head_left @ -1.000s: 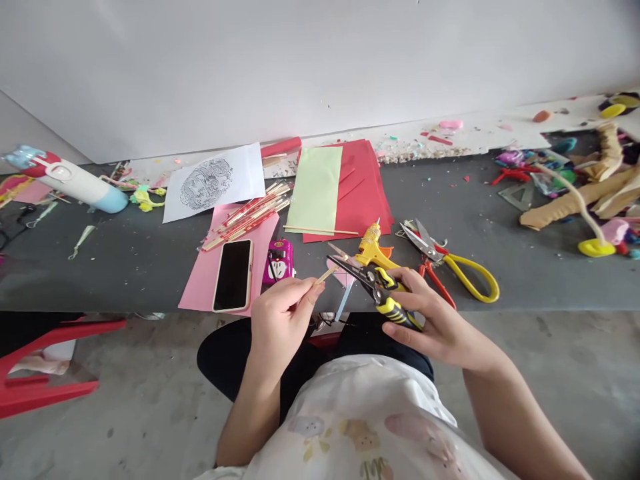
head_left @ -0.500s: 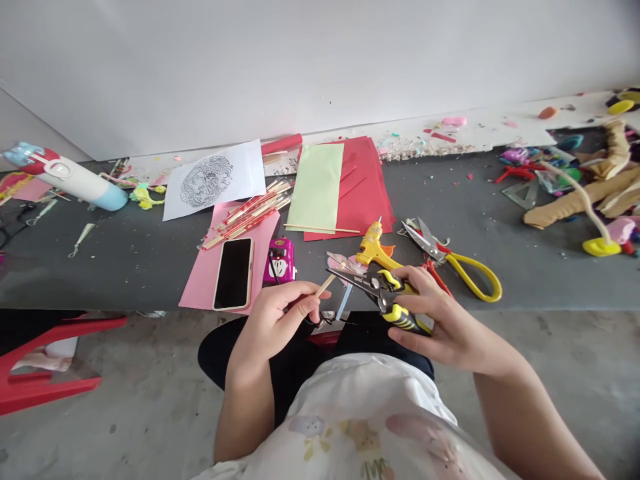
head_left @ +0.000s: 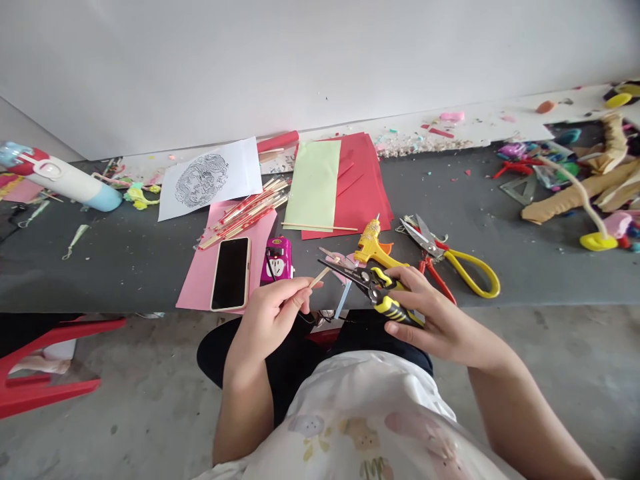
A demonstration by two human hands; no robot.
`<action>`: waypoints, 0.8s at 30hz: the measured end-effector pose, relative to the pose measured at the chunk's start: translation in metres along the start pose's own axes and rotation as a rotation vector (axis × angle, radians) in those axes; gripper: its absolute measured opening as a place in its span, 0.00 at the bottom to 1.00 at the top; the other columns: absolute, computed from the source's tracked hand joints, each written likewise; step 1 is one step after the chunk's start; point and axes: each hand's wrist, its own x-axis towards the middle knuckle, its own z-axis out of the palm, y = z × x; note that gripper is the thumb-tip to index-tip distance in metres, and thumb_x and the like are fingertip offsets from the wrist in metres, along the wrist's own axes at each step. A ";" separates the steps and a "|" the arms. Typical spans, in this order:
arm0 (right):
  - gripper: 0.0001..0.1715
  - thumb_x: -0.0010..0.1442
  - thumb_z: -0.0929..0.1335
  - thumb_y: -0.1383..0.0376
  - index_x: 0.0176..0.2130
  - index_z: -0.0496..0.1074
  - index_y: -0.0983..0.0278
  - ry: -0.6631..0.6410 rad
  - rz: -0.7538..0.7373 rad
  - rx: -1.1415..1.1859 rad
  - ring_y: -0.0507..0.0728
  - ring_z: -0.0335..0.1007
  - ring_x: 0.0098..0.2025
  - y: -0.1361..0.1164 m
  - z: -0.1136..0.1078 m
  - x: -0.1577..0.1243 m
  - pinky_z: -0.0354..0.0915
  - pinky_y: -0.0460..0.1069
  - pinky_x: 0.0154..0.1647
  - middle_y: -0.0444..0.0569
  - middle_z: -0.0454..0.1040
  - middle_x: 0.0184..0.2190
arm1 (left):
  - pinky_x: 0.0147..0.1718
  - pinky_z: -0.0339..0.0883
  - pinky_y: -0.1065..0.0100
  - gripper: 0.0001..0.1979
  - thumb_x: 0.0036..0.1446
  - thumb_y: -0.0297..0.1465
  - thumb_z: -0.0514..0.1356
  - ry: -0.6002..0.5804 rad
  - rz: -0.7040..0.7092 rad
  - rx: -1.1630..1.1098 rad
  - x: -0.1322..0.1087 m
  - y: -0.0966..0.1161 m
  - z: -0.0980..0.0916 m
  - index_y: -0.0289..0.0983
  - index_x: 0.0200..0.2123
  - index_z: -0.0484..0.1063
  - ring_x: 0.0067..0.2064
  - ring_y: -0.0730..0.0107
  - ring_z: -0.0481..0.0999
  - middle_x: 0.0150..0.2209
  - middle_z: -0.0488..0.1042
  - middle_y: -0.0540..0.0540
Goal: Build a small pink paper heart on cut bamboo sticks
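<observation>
The left hand [head_left: 273,313] pinches a slim, pale, seemingly wooden stick [head_left: 319,278]; the right hand [head_left: 433,310] holds black pliers [head_left: 373,293] with yellow-trimmed handles.

No legible lettering
Pale marks on the black-and-yellow cutters [head_left: 374,293], near centre, are too small to read.

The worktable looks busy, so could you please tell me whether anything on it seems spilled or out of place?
Yes: crumbs lie scattered along the white band at the back of the table, like uncleared debris. Near the pliers in the right hand, a blue strip pokes past the front edge, as if left askew.
</observation>
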 end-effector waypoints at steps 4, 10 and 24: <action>0.10 0.63 0.68 0.57 0.40 0.74 0.60 0.000 -0.007 0.032 0.63 0.63 0.54 0.001 0.002 0.000 0.66 0.57 0.54 0.55 0.65 0.50 | 0.38 0.69 0.73 0.14 0.67 0.34 0.53 -0.012 0.016 0.002 0.002 0.001 0.001 0.38 0.36 0.77 0.30 0.72 0.75 0.24 0.72 0.50; 0.12 0.63 0.67 0.56 0.41 0.74 0.60 0.000 -0.001 0.063 0.62 0.63 0.53 0.002 0.002 0.002 0.66 0.57 0.55 0.54 0.65 0.50 | 0.36 0.68 0.74 0.16 0.67 0.34 0.53 -0.032 0.020 0.016 0.002 0.001 0.000 0.38 0.30 0.75 0.29 0.74 0.74 0.24 0.71 0.50; 0.10 0.62 0.68 0.58 0.41 0.72 0.61 -0.013 -0.015 0.141 0.62 0.61 0.55 0.007 0.003 0.001 0.64 0.56 0.56 0.54 0.61 0.52 | 0.36 0.67 0.75 0.13 0.67 0.33 0.54 -0.027 0.026 0.004 -0.001 -0.003 0.000 0.39 0.45 0.78 0.29 0.75 0.74 0.25 0.71 0.51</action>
